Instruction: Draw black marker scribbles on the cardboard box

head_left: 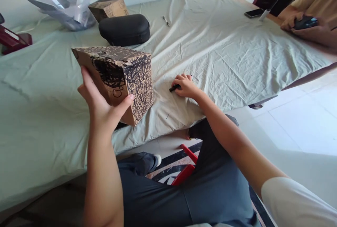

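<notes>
A brown cardboard box [139,86] covered in curly black scribbles is tilted up off the cloth near the table's front edge. My left hand [102,104] grips its near left side, the thumb on the front edge and the fingers along the left face. Part of that left face has a solid black patch and some handwritten letters. To the right of the box, my right hand [184,86] rests low on the cloth with its fingers closed around a black marker [174,88]. Most of the marker is hidden under the fingers.
Behind the box lie a black zippered case [125,29], another cardboard box [112,7], and a clear plastic bowl [71,18] with plastic pieces. A pen [166,20] lies farther back. At right, another person's hands hold a dark object [305,22] beside a phone [254,13].
</notes>
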The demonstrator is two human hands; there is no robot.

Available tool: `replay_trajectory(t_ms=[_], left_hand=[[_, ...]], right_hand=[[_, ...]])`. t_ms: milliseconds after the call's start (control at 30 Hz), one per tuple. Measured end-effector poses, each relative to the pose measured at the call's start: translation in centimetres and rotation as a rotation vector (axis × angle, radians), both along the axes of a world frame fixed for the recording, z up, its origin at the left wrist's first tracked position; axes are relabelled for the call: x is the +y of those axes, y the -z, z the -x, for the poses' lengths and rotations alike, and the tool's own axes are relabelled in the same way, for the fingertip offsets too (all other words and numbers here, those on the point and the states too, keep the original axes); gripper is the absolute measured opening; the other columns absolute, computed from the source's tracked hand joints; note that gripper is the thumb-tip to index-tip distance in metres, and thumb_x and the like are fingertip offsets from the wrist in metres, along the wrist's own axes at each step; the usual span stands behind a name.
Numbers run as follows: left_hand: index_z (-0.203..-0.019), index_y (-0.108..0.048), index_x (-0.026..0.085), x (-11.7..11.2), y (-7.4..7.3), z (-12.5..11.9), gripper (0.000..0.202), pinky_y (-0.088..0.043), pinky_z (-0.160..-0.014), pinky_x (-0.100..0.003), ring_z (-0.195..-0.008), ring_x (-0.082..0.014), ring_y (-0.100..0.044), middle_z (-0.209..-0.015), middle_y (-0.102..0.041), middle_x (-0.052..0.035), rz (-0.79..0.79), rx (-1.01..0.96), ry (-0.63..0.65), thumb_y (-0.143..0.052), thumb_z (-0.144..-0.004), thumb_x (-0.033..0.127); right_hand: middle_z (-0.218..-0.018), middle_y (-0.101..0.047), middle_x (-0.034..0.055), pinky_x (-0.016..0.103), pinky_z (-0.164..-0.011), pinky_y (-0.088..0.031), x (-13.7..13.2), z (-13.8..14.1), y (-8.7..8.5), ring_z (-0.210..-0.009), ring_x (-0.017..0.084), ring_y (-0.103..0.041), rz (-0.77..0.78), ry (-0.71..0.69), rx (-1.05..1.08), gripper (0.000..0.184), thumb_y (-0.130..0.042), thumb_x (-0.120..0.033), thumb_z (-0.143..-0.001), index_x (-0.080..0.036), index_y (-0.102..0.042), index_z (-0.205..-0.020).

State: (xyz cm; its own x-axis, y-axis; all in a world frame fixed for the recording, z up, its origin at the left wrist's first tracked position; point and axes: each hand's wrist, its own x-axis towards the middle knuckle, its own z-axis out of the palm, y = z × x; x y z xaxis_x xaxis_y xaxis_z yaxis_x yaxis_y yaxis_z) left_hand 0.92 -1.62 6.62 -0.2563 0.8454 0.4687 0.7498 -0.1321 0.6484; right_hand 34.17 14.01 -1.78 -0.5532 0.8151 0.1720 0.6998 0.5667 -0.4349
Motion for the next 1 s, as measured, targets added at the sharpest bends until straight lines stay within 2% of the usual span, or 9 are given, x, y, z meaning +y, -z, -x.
replay_trajectory(t_ms=[133,300,533,667,733,800,900,967,1000], left_hand=[[-0.186,-0.013,0.017,0.7,-0.6,-1.1,0.146,-0.024,-0.146,-0.052,-0.171,-0.0395,-0.032,-0.172,-0.034,-0.0212,-0.02,-0.022,0.01,-0.088,-0.062,0.036],[-0.186,-0.014,0.014,1.2,-0.7,-2.2,0.148,-0.027,-0.143,-0.055,-0.167,-0.0422,-0.036,-0.164,-0.039,-0.0228,-0.034,0.081,-0.059,-0.09,-0.062,0.039],[-0.186,-0.011,0.017,0.5,-0.5,-2.8,0.15,-0.027,-0.143,-0.061,-0.164,-0.045,-0.037,-0.165,-0.039,-0.0229,-0.005,0.171,-0.127,-0.094,-0.063,0.041],[-0.186,-0.011,0.011,-0.2,-1.4,-3.8,0.15,-0.027,-0.142,-0.064,-0.161,-0.0467,-0.039,-0.165,-0.04,-0.0261,0.036,0.178,-0.167,-0.096,-0.065,0.039],[-0.185,-0.012,0.008,-0.7,-2.1,-4.5,0.149,-0.028,-0.142,-0.064,-0.161,-0.0477,-0.039,-0.165,-0.041,-0.0282,0.056,0.18,-0.175,-0.097,-0.067,0.04],[-0.185,-0.014,0.006,-1.2,-2.7,-5.1,0.148,-0.03,-0.141,-0.066,-0.161,-0.0499,-0.039,-0.164,-0.042,-0.0298,0.07,0.179,-0.178,-0.097,-0.069,0.044],[-0.186,-0.017,0.011,-2.1,-3.3,-5.8,0.139,-0.034,-0.138,-0.072,-0.161,-0.0527,-0.04,-0.166,-0.043,-0.0302,0.099,0.18,-0.161,-0.094,-0.078,0.055],[-0.186,-0.019,0.014,-2.6,-3.5,-6.3,0.134,-0.037,-0.134,-0.078,-0.16,-0.0553,-0.04,-0.166,-0.044,-0.0304,0.106,0.184,-0.168,-0.091,-0.083,0.061],[-0.186,-0.021,0.014,-2.8,-3.6,-6.7,0.133,-0.038,-0.132,-0.081,-0.159,-0.0567,-0.041,-0.166,-0.044,-0.0311,0.104,0.186,-0.186,-0.091,-0.083,0.061]], right_hand=[[-0.135,-0.071,0.0214,0.051,-0.11,-0.046,-0.6,-0.2,0.3,-0.126,0.037,-0.065,-0.031,-0.035,-0.072,0.041,-0.052,-0.023,-0.105,-0.015,-0.077,-0.137],[-0.14,-0.074,0.018,0.039,-0.093,-0.051,-1.0,1.6,-0.7,-0.116,0.032,-0.073,0.02,0.059,-0.037,0.046,-0.041,-0.028,-0.117,-0.016,-0.07,-0.151],[-0.144,-0.081,0.0075,0.035,-0.084,-0.049,-1.3,3.4,-1.7,-0.119,0.03,-0.077,0.034,0.164,-0.067,0.039,-0.049,-0.034,-0.119,-0.031,-0.07,-0.152],[-0.143,-0.083,0.0096,0.037,-0.084,-0.05,-1.0,3.9,-1.8,-0.117,0.033,-0.078,0.04,0.197,-0.079,0.042,-0.051,-0.042,-0.118,-0.029,-0.073,-0.153],[-0.144,-0.082,0.0133,0.038,-0.086,-0.052,-1.2,4.1,-2.3,-0.121,0.036,-0.078,0.078,0.193,-0.108,0.052,-0.057,-0.046,-0.116,-0.029,-0.067,-0.164],[-0.146,-0.081,0.0188,0.04,-0.087,-0.053,-1.8,3.9,-3.1,-0.123,0.038,-0.077,0.132,0.2,-0.192,0.067,-0.06,-0.039,-0.113,-0.027,-0.05,-0.179],[-0.139,-0.081,0.0242,0.04,-0.083,-0.054,-3.3,3.0,-4.6,-0.11,0.036,-0.079,0.186,0.207,-0.32,0.09,-0.054,-0.011,-0.104,-0.027,-0.026,-0.188],[-0.124,-0.085,0.021,0.039,-0.079,-0.054,-4.2,2.0,-5.7,-0.094,0.031,-0.078,0.19,0.18,-0.288,0.1,-0.05,0.0,-0.095,-0.029,-0.027,-0.188],[-0.114,-0.086,0.0182,0.038,-0.078,-0.054,-4.4,1.6,-6.3,-0.085,0.028,-0.076,0.193,0.178,-0.237,0.102,-0.05,0.003,-0.09,-0.03,-0.035,-0.186]])
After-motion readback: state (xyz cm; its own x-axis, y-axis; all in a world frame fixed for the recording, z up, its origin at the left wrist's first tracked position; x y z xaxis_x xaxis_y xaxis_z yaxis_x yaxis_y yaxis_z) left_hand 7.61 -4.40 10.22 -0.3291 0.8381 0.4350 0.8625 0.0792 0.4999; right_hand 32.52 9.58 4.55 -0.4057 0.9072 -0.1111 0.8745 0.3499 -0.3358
